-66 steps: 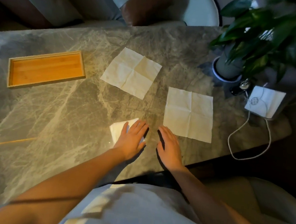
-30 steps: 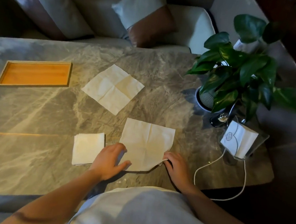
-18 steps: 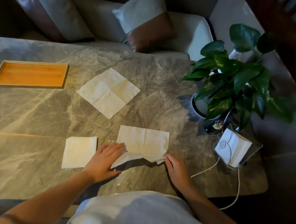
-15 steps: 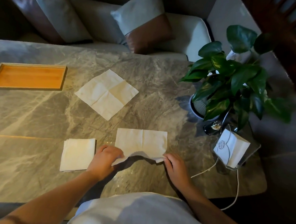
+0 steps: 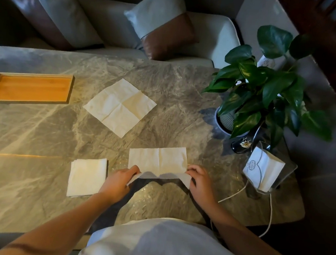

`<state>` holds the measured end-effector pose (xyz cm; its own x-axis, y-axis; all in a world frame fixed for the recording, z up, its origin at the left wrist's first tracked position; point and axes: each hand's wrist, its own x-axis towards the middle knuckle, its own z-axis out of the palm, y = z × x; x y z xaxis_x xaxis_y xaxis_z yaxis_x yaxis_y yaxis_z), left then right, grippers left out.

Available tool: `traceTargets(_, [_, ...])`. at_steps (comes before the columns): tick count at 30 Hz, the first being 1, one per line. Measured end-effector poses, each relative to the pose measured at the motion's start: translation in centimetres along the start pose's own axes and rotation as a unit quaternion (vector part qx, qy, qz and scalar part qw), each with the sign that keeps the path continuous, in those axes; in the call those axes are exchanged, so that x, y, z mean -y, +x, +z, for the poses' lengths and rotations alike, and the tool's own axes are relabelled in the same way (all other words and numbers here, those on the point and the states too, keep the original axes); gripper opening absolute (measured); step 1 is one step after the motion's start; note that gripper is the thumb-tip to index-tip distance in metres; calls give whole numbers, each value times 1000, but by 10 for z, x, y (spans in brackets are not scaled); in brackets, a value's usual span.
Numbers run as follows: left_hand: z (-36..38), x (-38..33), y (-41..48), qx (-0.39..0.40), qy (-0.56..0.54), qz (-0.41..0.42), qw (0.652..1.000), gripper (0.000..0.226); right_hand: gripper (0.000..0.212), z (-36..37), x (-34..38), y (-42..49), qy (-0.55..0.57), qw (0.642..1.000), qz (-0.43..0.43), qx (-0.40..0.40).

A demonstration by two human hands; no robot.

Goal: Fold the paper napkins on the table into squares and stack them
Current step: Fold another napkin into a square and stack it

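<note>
The near edge of the cream paper napkin has risen further. Left hand and right hand each hold a pinch grip on one near corner. Its long axis runs left-right on the grey marble worktop; the far edge lies ahead of both.

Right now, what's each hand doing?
Left hand: pinches the near left corner of the napkin being folded.
Right hand: pinches its near right corner.

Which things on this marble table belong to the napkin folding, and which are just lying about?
In the job: half-folded white paper napkin, pinched by left hand and right hand; folded white square napkin; flat creased white napkin.
Lying about: shallow wooden tray; leafy green potted plant; white packet in clear holder; white cable.
</note>
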<state>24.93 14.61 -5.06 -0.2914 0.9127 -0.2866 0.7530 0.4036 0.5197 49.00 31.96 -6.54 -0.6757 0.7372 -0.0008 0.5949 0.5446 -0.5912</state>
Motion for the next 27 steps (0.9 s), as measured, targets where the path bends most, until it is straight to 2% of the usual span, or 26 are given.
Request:
traceTargets(4, [-1, 4, -1, -27, 18, 10, 999, 2, 19, -1, 3, 2, 9, 1000, -3, -29])
traceTargets(6, [1, 8, -1, -38, 23, -3, 999, 10, 17, -2, 3, 1, 21, 999, 13, -26])
traceTargets(9, [3, 10, -1, -61, -1, -42, 997, 4, 6, -5, 3, 0, 72, 996, 55, -13])
traceTargets(11, [5, 11, 0, -74, -2, -60, 995, 3, 27, -5, 1, 0, 101, 989, 106, -10])
traceTargets(13, [6, 12, 1, -75, -9, -63, 995, 13, 36, -5, -1, -1, 132, 981, 142, -7])
traceTargets(18, [9, 11, 1, -86, -23, -56, 994, 18, 36, -4, -1, -2, 172, 967, 187, 16])
traceTargets(27, [10, 15, 1, -81, -20, -71, 994, 26, 36, -7, -3, -2, 171, 964, 202, 20])
